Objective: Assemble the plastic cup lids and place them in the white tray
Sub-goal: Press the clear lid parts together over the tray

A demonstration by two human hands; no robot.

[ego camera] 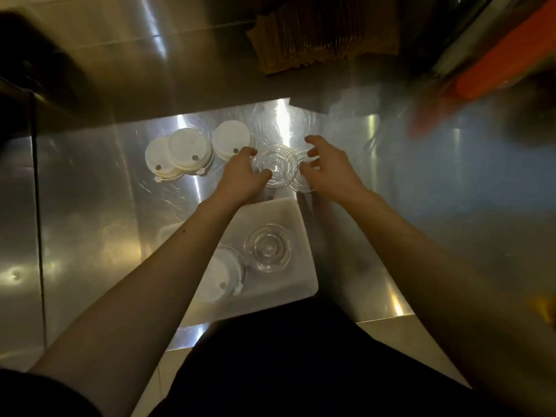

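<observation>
My left hand (242,173) grips a clear plastic lid (275,168) by its left rim, thumb and fingers around the edge, just above the steel counter. A second clear lid (301,176) overlaps it on the right, under the spread fingers of my right hand (326,168); whether those fingers touch it is unclear. Three white lids lie to the left: two overlapping (177,155) and one (230,142) beside my left hand. The white tray (301,224) sits near me and holds a clear lid (267,246) and a white lid (224,273).
The steel counter (421,206) stretches right and left. A stack of brown cardboard sleeves (322,34) stands at the back, an orange box (505,61) at the far right. The counter's front edge runs close to my body.
</observation>
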